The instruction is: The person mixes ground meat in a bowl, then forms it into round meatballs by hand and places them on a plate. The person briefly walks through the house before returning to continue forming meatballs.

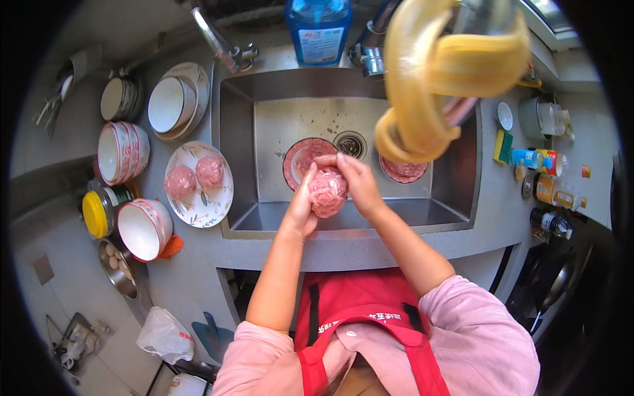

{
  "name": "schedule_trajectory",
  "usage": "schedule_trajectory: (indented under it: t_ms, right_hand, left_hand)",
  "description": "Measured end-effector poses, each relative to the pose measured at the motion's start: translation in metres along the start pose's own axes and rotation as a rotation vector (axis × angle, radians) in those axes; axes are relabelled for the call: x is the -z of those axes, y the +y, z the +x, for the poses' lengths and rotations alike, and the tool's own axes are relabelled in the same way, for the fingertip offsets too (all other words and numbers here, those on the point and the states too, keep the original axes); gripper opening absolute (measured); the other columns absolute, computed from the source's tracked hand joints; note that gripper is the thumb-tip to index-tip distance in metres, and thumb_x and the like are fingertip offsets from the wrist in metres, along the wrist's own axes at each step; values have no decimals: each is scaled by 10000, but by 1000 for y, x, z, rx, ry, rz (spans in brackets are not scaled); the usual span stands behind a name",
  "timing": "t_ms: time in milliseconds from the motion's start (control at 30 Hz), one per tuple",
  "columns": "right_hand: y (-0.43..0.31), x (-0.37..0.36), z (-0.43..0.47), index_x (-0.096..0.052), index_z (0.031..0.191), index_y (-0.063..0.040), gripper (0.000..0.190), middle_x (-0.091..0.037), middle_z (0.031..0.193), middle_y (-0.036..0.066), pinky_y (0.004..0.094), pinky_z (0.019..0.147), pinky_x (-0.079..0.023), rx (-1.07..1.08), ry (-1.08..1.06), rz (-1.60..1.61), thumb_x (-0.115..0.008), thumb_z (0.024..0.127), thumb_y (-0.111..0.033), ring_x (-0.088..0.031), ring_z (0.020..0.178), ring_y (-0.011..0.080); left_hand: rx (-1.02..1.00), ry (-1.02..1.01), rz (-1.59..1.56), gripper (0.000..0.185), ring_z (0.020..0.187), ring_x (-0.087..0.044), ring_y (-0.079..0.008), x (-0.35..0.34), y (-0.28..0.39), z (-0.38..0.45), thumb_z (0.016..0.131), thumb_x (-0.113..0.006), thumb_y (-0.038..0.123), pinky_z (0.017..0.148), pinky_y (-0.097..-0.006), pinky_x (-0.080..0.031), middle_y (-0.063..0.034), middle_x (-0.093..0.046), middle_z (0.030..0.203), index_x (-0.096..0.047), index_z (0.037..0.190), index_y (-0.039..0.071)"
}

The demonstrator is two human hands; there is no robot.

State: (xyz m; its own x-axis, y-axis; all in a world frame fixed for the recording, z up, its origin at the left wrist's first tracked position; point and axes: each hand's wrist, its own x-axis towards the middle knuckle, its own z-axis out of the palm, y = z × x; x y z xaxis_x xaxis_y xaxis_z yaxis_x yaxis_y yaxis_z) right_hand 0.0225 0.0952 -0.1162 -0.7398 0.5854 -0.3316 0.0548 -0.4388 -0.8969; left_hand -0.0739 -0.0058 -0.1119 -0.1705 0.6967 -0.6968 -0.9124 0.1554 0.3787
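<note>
Between my cupped palms rests a rounded ball of raw minced meat (328,192), held over the front part of the steel sink (297,111). My left hand (300,200) supports its left side, and my right hand (357,180) curves around its upper right. Just beyond, a red-rimmed bowl (292,154) with raw meat stands in the sink, partly hidden by my hands. Farther right is another dish of raw meat (403,171), its top covered from view. Left of the sink, two meat balls (194,175) lie on a white patterned plate (199,218).
A blurred yellow looped object (446,64) hangs close to the camera, blocking the sink's upper right. Faucet (218,42) and blue detergent bottle (319,37) line the back. Stacked bowls (121,153), a yellow-lidded jar (96,215) and eggs (116,260) stand left; a sponge (503,147) and bottles (557,188) right.
</note>
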Motion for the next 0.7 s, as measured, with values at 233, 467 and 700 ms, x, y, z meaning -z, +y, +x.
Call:
schedule_trajectory:
  t_ms: [233,467,700]
  right_hand:
    - [-25,-22,-37,-701,1077,-9,342,-668,1153,167,438,982,-452,592,284,-673,-670,856,-268,-611,1096,353]
    - [-7,-15,-32,-734,906,-7,166,-715,953,120,426,872,-523,702,500,-647,-685,817,-138,-668,926,314]
    - [1,11,-35,-722,869,-5,122,-717,906,115,418,853,-533,708,632,-601,-679,816,-106,-675,888,313]
  left_hand:
    - [-31,-138,-269,573,1234,-545,-223,-13,-24,16,1035,-318,517,1047,-343,-452,-108,-567,1325,-524,1298,52]
    - [-70,-457,-250,378,1238,-445,-134,103,-103,74,1078,-253,223,1083,-273,-367,-50,-473,1307,-388,1395,67]
    - [-60,145,165,426,1146,-575,-213,-40,-52,19,1056,-380,394,984,-337,-484,-85,-582,1257,-514,1287,63]
